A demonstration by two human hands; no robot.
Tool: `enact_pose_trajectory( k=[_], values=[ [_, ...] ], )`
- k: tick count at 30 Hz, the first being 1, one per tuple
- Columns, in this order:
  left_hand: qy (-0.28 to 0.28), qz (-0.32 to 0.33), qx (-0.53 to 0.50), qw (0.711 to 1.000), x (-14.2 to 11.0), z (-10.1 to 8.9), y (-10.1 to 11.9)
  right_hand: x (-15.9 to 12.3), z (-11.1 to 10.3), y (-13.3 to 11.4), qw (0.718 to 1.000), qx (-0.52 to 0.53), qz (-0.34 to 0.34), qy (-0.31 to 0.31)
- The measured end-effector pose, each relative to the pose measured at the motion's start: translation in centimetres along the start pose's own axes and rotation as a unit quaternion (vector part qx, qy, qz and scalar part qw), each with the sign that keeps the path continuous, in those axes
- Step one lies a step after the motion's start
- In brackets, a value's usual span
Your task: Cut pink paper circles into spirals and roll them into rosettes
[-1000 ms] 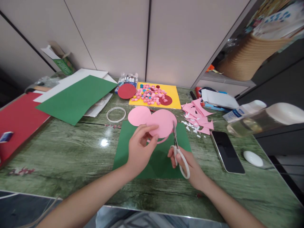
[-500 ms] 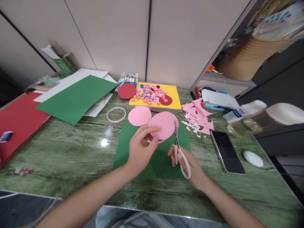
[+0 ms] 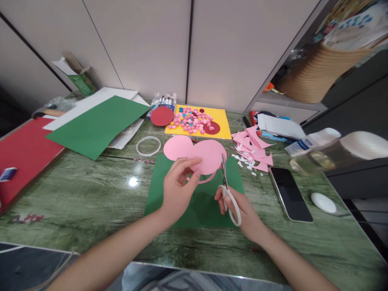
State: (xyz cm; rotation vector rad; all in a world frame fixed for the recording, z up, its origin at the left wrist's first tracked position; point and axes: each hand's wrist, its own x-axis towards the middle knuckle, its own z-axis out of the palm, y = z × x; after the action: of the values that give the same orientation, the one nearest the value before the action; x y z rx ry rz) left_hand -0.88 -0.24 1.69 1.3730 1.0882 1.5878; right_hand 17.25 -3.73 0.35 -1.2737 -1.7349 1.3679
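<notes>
Between the thumb and fingers of my left hand is a pink paper circle, held above a green sheet. My right hand grips white-handled scissors, whose blades point away from me at the circle's right edge. A thin curved pink paper strip shows below the circle. Another pink paper circle lies behind my left hand, partly overlapped by the held one.
Behind lie a yellow sheet with small pink balls and a red circle. Pink scraps, a phone and a clear bottle are at right. At left are a tape roll and green paper.
The held pink circle has shifted slightly left and turned, and more of the curved strip shows below it. The scissors have moved slightly left along the edge.
</notes>
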Motion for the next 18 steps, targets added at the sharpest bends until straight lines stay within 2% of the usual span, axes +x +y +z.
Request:
enact_pose_trajectory(
  k=[8, 18],
  values=[
    [0.007, -0.005, 0.013, 1.0, 0.09, 0.09, 0.07, 0.07, 0.06, 0.06, 1.0, -0.009, 0.007, -0.001],
    [-0.01, -0.014, 0.019, 1.0, 0.01, 0.0, 0.44, 0.0, -0.09, 0.29, 1.0, 0.016, -0.004, 0.003]
  ],
)
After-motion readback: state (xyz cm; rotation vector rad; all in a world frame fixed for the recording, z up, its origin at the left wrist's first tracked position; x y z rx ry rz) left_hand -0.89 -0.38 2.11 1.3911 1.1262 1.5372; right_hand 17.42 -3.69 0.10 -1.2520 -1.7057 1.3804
